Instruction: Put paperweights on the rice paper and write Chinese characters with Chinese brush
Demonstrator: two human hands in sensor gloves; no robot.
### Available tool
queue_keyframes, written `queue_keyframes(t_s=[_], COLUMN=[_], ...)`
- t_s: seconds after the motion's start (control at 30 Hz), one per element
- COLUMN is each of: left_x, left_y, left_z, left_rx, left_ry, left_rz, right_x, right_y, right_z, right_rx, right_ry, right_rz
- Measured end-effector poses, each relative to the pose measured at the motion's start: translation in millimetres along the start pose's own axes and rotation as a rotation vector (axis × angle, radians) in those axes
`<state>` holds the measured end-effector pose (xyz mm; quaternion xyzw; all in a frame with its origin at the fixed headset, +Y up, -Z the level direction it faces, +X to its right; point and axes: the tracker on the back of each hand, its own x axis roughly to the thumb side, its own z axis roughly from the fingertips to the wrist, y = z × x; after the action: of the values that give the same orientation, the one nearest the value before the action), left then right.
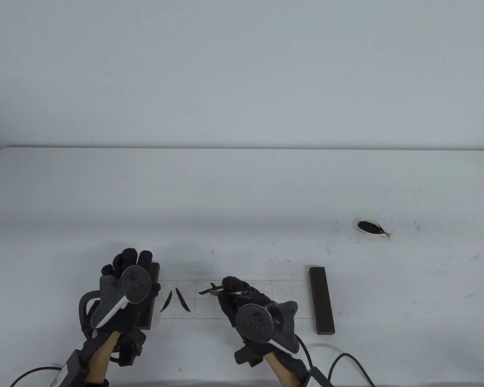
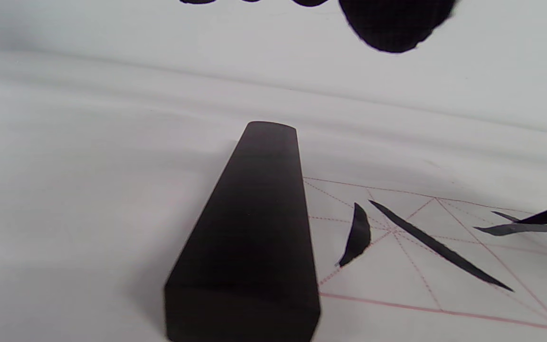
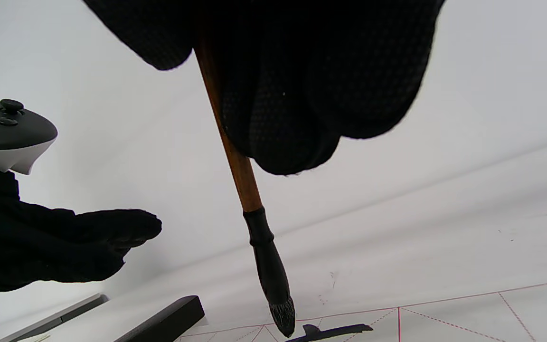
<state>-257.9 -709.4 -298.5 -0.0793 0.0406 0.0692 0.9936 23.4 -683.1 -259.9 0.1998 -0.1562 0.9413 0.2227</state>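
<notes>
A strip of gridded rice paper [image 1: 258, 302] lies near the table's front edge. A dark paperweight [image 1: 322, 300] sits on its right end, and a second paperweight [image 2: 254, 228] lies at its left end. My left hand [image 1: 134, 258] hovers just above that left paperweight with its fingers [image 2: 392, 23] loose and not touching it. My right hand [image 1: 230, 288] grips a brown-handled brush [image 3: 235, 156]. The black brush tip [image 3: 283, 318] meets the paper at a fresh stroke [image 1: 205, 291] in the second cell. Two curved strokes [image 2: 425, 242] fill the first cell.
A small white ink dish [image 1: 370, 227] with black ink stands at the right, with ink specks on the table around it. Cables trail from both wrists over the front edge. The white table [image 1: 242, 193] stretches back to a pale wall.
</notes>
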Motion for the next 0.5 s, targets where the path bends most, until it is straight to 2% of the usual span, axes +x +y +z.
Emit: queue_keyframes(t_s=[0.2, 0.5], left_x=[-0.1, 0.1], left_y=[0.2, 0.1], left_z=[0.1, 0.1], left_rx=[-0.002, -0.002], left_ry=[-0.001, 0.000], left_rz=[-0.001, -0.001], right_x=[0.9, 5.7], right_y=[1.3, -1.8], right_z=[-0.3, -0.4], right_rx=[0.035, 0.117], right_ry=[-0.011, -0.045], right_rz=[0.010, -0.088])
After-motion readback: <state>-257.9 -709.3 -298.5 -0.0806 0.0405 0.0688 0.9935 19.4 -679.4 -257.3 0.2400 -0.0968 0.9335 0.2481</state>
